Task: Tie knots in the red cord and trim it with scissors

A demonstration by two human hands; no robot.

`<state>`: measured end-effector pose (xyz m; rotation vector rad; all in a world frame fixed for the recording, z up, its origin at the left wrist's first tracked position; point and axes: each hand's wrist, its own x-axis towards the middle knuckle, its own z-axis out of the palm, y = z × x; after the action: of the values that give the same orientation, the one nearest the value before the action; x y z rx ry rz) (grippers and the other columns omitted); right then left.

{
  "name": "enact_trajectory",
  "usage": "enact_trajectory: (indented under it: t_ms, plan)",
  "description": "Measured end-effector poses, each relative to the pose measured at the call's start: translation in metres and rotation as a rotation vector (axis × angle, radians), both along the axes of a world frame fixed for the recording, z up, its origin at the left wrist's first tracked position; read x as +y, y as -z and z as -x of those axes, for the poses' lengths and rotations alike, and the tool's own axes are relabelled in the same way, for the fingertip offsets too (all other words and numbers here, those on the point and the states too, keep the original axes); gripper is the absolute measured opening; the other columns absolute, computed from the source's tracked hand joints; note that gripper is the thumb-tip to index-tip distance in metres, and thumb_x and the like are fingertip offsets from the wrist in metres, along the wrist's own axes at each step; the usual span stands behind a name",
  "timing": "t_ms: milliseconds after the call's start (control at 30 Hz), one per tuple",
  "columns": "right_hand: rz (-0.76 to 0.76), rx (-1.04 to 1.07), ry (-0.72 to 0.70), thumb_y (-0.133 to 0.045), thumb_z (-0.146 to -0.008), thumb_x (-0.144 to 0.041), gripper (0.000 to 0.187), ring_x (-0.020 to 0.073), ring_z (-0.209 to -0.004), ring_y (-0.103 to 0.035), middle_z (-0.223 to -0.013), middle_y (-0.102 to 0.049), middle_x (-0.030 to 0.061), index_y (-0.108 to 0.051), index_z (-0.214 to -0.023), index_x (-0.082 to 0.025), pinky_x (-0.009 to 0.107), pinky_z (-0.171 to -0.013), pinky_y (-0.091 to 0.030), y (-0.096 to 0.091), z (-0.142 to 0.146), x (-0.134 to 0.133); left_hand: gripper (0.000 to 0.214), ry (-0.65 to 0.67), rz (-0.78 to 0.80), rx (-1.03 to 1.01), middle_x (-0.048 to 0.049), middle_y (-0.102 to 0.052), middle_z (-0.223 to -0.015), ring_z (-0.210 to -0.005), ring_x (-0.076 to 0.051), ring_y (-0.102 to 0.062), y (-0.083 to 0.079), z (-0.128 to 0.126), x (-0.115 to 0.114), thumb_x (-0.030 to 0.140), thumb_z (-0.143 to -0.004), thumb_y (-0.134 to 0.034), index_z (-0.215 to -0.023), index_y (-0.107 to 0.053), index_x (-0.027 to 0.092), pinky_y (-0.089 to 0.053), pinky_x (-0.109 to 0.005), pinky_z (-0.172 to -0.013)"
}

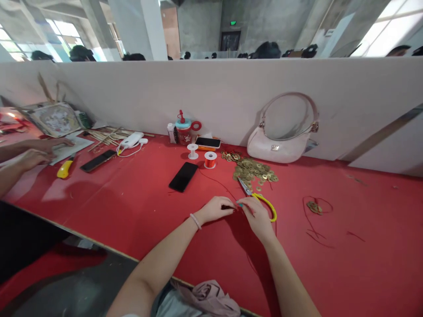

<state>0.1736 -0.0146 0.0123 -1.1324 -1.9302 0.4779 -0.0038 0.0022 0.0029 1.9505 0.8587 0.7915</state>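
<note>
Above the red tabletop (211,251), the left hand (217,208) and right hand (256,213) nearly meet, their fingertips pinching thin red cord (235,208) between them. Yellow-handled scissors (245,186) lie just beyond, blades touching holed brass coins (253,169), with a black smartphone (183,177) leftward. Behind sit an orange-red thread spool (210,161) and a pale shoulder bag (261,145), its plaque (275,148) too small to read; farthest, a green sign (233,23) glows illegibly.

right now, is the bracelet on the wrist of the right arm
No, the pale bracelet is on the wrist of the left hand, while the wrist behind the right hand is bare.
</note>
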Motion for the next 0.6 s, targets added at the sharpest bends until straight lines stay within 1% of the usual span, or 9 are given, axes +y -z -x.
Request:
enact_trajectory:
  t_ms: [67, 167, 267, 367, 433, 533, 600]
  plan:
    - [0.109, 0.012, -0.018, -0.044, -0.080, -0.021, 0.017, 0.0185, -0.078, -0.057, -0.080, -0.062, 0.0062, -0.060, -0.081, -0.020, 0.033, -0.071, -0.046, 0.002, -0.002, 0.001, 0.021, -0.009, 0.005, 0.000, -0.0067, -0.065, -0.084, -0.075, -0.014, -0.058, 0.000, -0.001, -0.002, 0.026, -0.077, -0.054, -0.088, -0.067, 0.014, -0.044, -0.022, -0.070]
    - [0.252, 0.061, 0.005, -0.045, -0.077, -0.023, 0.016, 0.0177, -0.070, -0.058, -0.079, -0.063, 0.0055, -0.059, -0.083, -0.019, 0.032, -0.066, -0.047, 0.005, -0.002, 0.001, 0.022, -0.070, 0.044, -0.030, -0.0072, -0.065, -0.086, -0.077, -0.015, -0.058, -0.001, -0.003, -0.004, 0.028, -0.076, -0.054, -0.088, -0.066, 0.014, -0.044, -0.024, -0.072]
    - [0.353, 0.153, 0.010, -0.047, -0.075, -0.026, 0.015, 0.0159, -0.061, -0.056, -0.075, -0.062, 0.0041, -0.057, -0.084, -0.019, 0.030, -0.061, -0.046, 0.007, -0.001, 0.001, 0.021, -0.118, 0.073, -0.101, -0.0080, -0.065, -0.089, -0.081, -0.015, -0.058, -0.001, -0.005, -0.006, 0.027, -0.075, -0.055, -0.089, -0.063, 0.013, -0.044, -0.026, -0.076]
    - [0.394, 0.207, 0.001, -0.049, -0.074, -0.028, 0.013, 0.0147, -0.056, -0.054, -0.071, -0.060, 0.0027, -0.056, -0.080, -0.019, 0.030, -0.059, -0.045, 0.009, 0.000, 0.002, 0.020, -0.121, 0.093, -0.158, -0.0083, -0.064, -0.088, -0.081, -0.015, -0.058, 0.003, -0.007, -0.005, 0.023, -0.074, -0.056, -0.089, -0.060, 0.012, -0.045, -0.027, -0.077]
    - [0.406, 0.218, 0.001, -0.050, -0.073, -0.028, 0.013, 0.0144, -0.055, -0.052, -0.070, -0.059, 0.0024, -0.057, -0.079, -0.019, 0.030, -0.058, -0.045, 0.010, 0.001, 0.002, 0.022, -0.124, 0.126, -0.188, -0.0083, -0.063, -0.088, -0.080, -0.014, -0.058, 0.006, -0.007, -0.005, 0.020, -0.073, -0.057, -0.094, -0.057, 0.011, -0.045, -0.027, -0.076]
    - [0.410, 0.211, 0.001, -0.049, -0.073, -0.029, 0.015, 0.0149, -0.057, -0.053, -0.072, -0.060, 0.0034, -0.058, -0.079, -0.018, 0.030, -0.059, -0.044, 0.011, 0.002, 0.002, 0.030, -0.136, 0.154, -0.206, -0.0070, -0.063, -0.085, -0.079, -0.013, -0.058, 0.009, -0.007, -0.005, 0.015, -0.072, -0.056, -0.102, -0.052, 0.012, -0.046, -0.027, -0.075]
    - [0.397, 0.184, 0.003, -0.049, -0.073, -0.028, 0.016, 0.0156, -0.060, -0.054, -0.074, -0.062, 0.0043, -0.059, -0.079, -0.018, 0.030, -0.061, -0.044, 0.011, 0.002, 0.002, 0.029, -0.140, 0.141, -0.208, -0.0068, -0.063, -0.085, -0.079, -0.013, -0.059, 0.010, -0.008, -0.005, 0.014, -0.071, -0.056, -0.101, -0.053, 0.012, -0.046, -0.026, -0.074]
